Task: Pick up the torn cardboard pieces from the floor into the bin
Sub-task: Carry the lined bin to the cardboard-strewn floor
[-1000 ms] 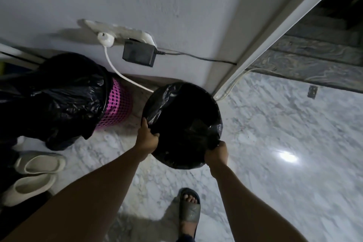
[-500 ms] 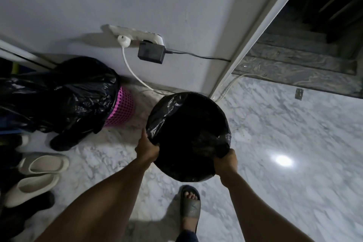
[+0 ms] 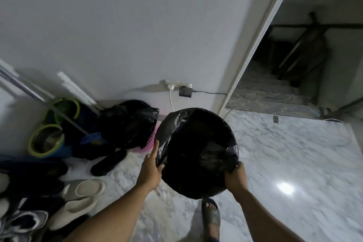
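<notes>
A: How far is the task going?
B: The left hand (image 3: 151,169) and right hand (image 3: 234,180) are gripping the bin (image 3: 172,129) rim. No cardboard is showing, so I think picking is not starting yet.
A: And room?
B: Shoes (image 3: 82,188) are crowding the left; the floor (image 3: 284,153) at right is lying open.

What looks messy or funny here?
The pink basket by the wall seems tipped over, its black bag slumped onto the floor. Shoes lie jumbled at left. The bin being held looks fine.
</notes>
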The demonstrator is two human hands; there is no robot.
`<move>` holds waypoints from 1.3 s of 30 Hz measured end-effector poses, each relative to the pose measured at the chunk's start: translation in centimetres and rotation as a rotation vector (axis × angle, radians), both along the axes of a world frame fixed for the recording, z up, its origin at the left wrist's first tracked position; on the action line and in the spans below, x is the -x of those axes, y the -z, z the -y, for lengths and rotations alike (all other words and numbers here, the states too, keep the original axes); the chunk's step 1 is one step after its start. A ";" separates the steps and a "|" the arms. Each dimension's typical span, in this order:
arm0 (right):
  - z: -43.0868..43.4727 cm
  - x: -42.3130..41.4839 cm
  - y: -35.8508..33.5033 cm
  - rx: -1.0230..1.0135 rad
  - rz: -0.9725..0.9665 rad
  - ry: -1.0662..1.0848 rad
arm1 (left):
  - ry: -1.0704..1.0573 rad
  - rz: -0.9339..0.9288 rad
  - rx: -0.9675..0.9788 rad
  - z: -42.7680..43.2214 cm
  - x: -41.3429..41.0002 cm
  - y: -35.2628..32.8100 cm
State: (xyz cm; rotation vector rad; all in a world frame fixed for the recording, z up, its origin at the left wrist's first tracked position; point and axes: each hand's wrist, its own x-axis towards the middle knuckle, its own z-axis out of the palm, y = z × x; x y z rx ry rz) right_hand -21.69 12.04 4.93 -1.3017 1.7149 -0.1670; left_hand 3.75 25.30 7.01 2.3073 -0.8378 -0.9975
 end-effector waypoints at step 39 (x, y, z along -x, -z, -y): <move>-55.3 62.9 -27.6 0.349 -0.308 1.016 | 1.257 0.068 0.297 -21.7 68.2 -24.8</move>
